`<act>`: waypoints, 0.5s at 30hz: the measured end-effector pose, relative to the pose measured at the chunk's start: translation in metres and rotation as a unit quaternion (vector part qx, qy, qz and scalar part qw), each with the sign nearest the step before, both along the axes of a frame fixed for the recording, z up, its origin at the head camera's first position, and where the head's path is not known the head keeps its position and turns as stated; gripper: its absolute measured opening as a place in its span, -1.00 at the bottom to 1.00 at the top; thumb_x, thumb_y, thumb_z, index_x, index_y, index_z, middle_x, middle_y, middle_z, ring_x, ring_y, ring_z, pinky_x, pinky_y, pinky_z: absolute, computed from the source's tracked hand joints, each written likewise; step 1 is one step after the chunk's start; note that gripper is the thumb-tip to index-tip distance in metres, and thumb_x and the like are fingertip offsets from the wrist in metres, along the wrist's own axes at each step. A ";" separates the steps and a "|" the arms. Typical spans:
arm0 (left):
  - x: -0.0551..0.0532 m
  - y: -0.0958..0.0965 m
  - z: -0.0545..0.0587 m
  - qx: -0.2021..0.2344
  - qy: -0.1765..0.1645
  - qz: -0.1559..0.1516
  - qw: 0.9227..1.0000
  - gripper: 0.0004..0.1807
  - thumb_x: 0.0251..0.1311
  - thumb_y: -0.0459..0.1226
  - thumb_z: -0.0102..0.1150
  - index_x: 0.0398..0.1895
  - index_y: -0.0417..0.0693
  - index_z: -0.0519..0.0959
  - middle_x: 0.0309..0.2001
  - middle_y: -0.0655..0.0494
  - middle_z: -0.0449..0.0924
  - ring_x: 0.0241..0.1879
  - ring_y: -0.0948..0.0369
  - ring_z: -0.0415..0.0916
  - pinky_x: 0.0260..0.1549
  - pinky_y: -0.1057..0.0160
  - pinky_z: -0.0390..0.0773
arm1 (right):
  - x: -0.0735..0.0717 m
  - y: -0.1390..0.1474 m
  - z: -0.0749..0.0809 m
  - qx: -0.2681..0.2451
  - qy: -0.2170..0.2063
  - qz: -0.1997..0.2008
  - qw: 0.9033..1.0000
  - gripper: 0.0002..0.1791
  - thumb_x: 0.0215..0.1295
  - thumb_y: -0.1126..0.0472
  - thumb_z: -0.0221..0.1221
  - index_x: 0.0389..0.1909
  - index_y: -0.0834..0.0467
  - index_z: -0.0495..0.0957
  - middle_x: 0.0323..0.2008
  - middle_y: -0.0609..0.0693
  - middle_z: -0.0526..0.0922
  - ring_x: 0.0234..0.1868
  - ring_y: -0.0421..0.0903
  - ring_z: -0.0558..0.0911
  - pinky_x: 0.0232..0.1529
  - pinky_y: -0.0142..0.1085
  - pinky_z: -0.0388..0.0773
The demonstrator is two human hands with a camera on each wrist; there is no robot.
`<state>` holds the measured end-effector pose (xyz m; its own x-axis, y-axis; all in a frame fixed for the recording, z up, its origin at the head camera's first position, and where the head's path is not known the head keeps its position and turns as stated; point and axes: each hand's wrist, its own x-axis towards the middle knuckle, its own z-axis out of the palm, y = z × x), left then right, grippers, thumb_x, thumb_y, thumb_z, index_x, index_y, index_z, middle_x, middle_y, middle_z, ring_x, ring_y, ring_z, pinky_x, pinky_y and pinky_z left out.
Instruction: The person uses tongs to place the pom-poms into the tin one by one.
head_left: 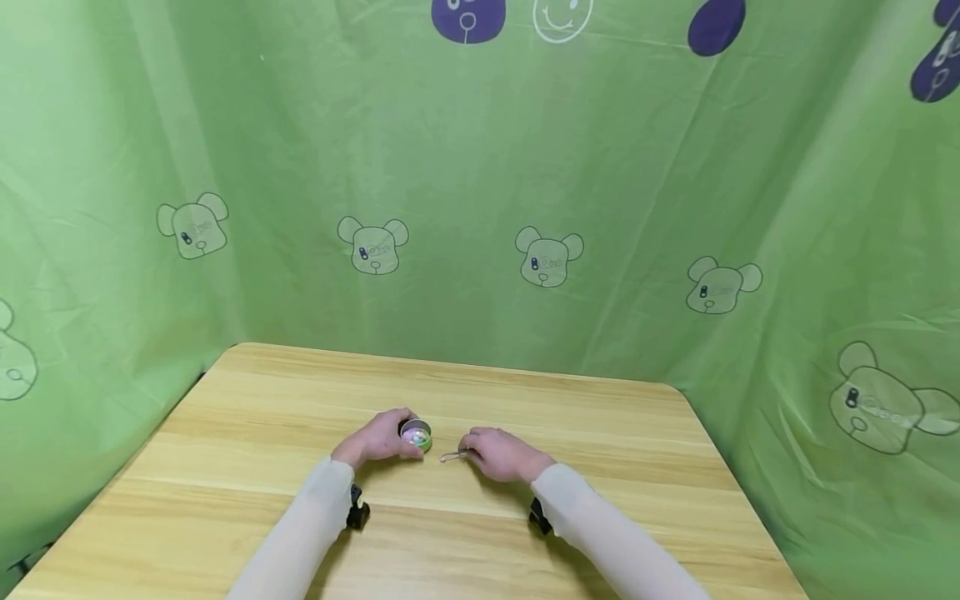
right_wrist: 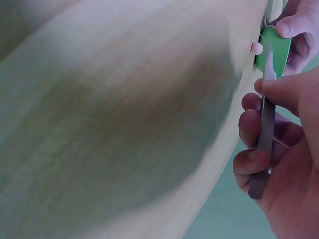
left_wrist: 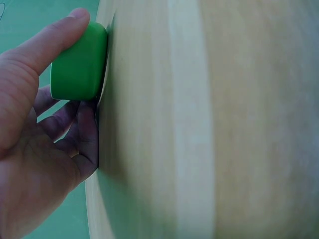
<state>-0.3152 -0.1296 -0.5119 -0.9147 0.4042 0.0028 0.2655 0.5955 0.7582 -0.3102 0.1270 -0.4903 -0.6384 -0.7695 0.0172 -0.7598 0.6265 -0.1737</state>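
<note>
A small round green container (head_left: 416, 436) stands on the table, with pale pink and white small pieces inside it. My left hand (head_left: 385, 436) grips it from the left. In the left wrist view the thumb lies on the green wall of the container (left_wrist: 79, 64) and the other fingers curl near the tabletop. My right hand (head_left: 501, 454) holds metal tweezers (right_wrist: 266, 124) between thumb and fingers, their tips toward the container. A small pink ball (right_wrist: 256, 48) shows beside the tweezers' tips; whether they pinch it I cannot tell.
The light wood table (head_left: 600, 433) has rounded far corners. Green curtain (head_left: 465, 167) with printed bear heads hangs behind it and at both sides. A black wrist device (head_left: 357, 508) sits under the left forearm, another (head_left: 538, 517) under the right.
</note>
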 end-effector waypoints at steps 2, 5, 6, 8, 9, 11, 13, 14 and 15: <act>0.000 0.000 0.000 0.000 -0.001 0.001 1.000 -0.47 -0.08 -0.20 0.46 -0.03 -0.15 0.48 -0.16 0.04 0.55 -0.18 0.16 0.47 -0.10 0.09 0.47 | 0.000 0.000 -0.001 0.002 0.002 0.004 1.000 -0.82 0.36 0.24 0.07 -0.11 0.09 0.59 -0.25 -0.12 0.56 -0.23 -0.24 0.55 -0.10 -0.32 0.53; 0.000 0.000 0.000 -0.001 -0.002 0.003 1.000 -0.47 -0.08 -0.19 0.46 -0.03 -0.14 0.48 -0.16 0.05 0.54 -0.19 0.17 0.47 -0.10 0.10 0.46 | -0.001 0.000 -0.002 0.002 0.006 0.009 1.000 -0.83 0.36 0.25 0.07 -0.12 0.09 0.59 -0.25 -0.12 0.56 -0.24 -0.24 0.55 -0.12 -0.33 0.53; 0.000 0.000 0.000 -0.003 0.002 0.002 1.000 -0.47 -0.08 -0.19 0.46 -0.03 -0.15 0.48 -0.17 0.04 0.54 -0.19 0.16 0.47 -0.11 0.09 0.47 | -0.002 0.001 -0.003 0.002 0.008 0.011 1.000 -0.83 0.36 0.25 0.07 -0.12 0.08 0.59 -0.26 -0.12 0.56 -0.25 -0.25 0.55 -0.12 -0.34 0.53; -0.001 0.000 0.000 -0.003 0.006 0.002 1.000 -0.47 -0.09 -0.20 0.47 -0.04 -0.16 0.49 -0.18 0.05 0.55 -0.19 0.16 0.48 -0.11 0.09 0.47 | -0.003 0.001 -0.003 0.002 0.011 0.012 1.000 -0.83 0.36 0.25 0.07 -0.12 0.08 0.59 -0.27 -0.13 0.55 -0.26 -0.25 0.54 -0.14 -0.34 0.53; -0.001 0.000 -0.001 -0.004 0.008 0.002 1.000 -0.47 -0.10 -0.20 0.47 -0.04 -0.15 0.49 -0.18 0.06 0.55 -0.19 0.15 0.48 -0.11 0.09 0.47 | -0.003 0.001 -0.004 0.002 0.011 0.012 1.000 -0.83 0.36 0.25 0.07 -0.13 0.07 0.59 -0.27 -0.13 0.55 -0.27 -0.25 0.54 -0.15 -0.34 0.53; -0.002 0.000 -0.001 -0.006 0.009 0.001 1.000 -0.47 -0.10 -0.19 0.47 -0.05 -0.15 0.49 -0.19 0.06 0.55 -0.19 0.15 0.48 -0.10 0.10 0.47 | -0.004 0.001 -0.005 0.003 0.011 0.011 1.000 -0.83 0.37 0.25 0.07 -0.13 0.06 0.59 -0.28 -0.14 0.55 -0.27 -0.26 0.54 -0.15 -0.34 0.53; -0.003 0.000 -0.002 -0.005 0.006 0.003 1.000 -0.47 -0.11 -0.19 0.48 -0.05 -0.15 0.49 -0.19 0.06 0.56 -0.19 0.16 0.49 -0.09 0.10 0.47 | -0.005 0.001 -0.006 0.003 0.006 0.010 1.000 -0.84 0.37 0.25 0.07 -0.13 0.06 0.59 -0.28 -0.15 0.54 -0.26 -0.26 0.54 -0.15 -0.34 0.53; -0.003 0.000 -0.002 -0.004 0.005 0.003 1.000 -0.47 -0.11 -0.19 0.48 -0.05 -0.15 0.49 -0.19 0.05 0.56 -0.19 0.16 0.49 -0.09 0.11 0.47 | -0.005 0.001 -0.006 0.002 0.003 0.010 1.000 -0.84 0.37 0.25 0.07 -0.13 0.06 0.59 -0.28 -0.15 0.54 -0.26 -0.26 0.54 -0.15 -0.34 0.53; -0.003 -0.001 -0.003 -0.004 0.003 0.003 1.000 -0.46 -0.11 -0.18 0.48 -0.05 -0.15 0.49 -0.18 0.05 0.56 -0.19 0.16 0.49 -0.10 0.11 0.47 | -0.005 0.001 -0.006 0.001 0.001 0.010 1.000 -0.84 0.37 0.26 0.07 -0.13 0.06 0.59 -0.29 -0.15 0.54 -0.26 -0.26 0.54 -0.15 -0.35 0.53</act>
<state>-0.3182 -0.1302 -0.5145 -0.9170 0.3989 0.0043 0.2658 0.6029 0.7522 -0.3155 0.1277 -0.4965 -0.6224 -0.7825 0.0160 -0.7728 0.6112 -0.1707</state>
